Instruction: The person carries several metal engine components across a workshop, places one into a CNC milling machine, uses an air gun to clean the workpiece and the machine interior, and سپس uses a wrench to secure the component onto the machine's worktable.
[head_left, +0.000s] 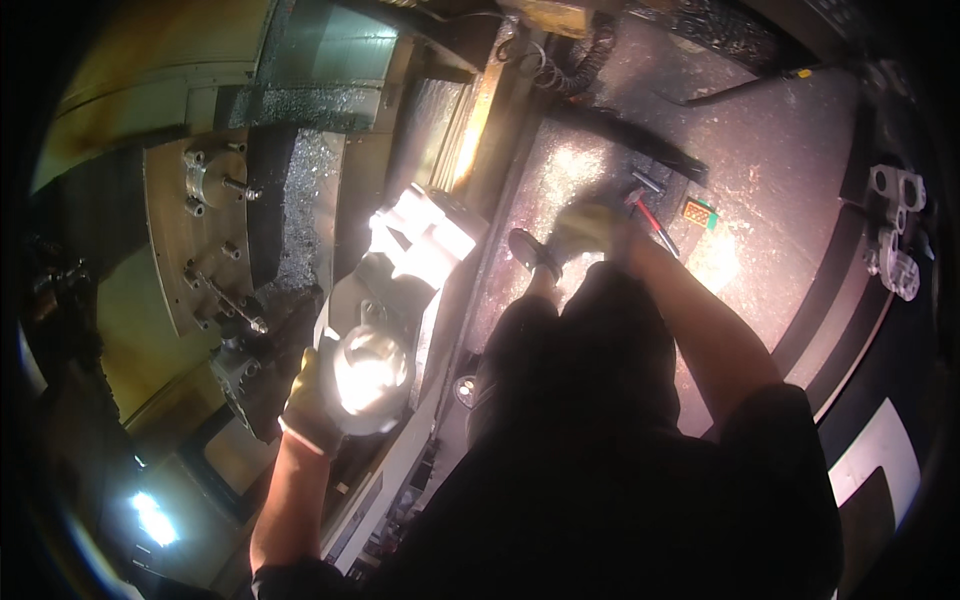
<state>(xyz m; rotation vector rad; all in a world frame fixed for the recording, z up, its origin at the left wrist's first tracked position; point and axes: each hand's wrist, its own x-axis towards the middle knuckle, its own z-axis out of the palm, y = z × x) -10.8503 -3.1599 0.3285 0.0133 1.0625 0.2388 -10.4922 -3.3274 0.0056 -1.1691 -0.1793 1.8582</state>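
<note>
My left hand (312,408), in a pale work glove, grips the side of a round, shiny metal part (370,378) with a bright face. Glare washes out the middle of that part. Just beyond it sits a blocky metal piece (425,235), lit almost white. My right hand (588,228), gloved as well, is out over the floor side and smeared by motion. Whether it holds anything does not show. Close to it is a hammer with a red handle (655,222).
Beside the hammer is a small orange and green box (699,212). On the left, a fixture plate (165,235) carries metal parts (215,180), with metal chips (305,200) alongside. Several cast metal parts (897,265) stand at the far right. A dark hose (585,70) coils at the top.
</note>
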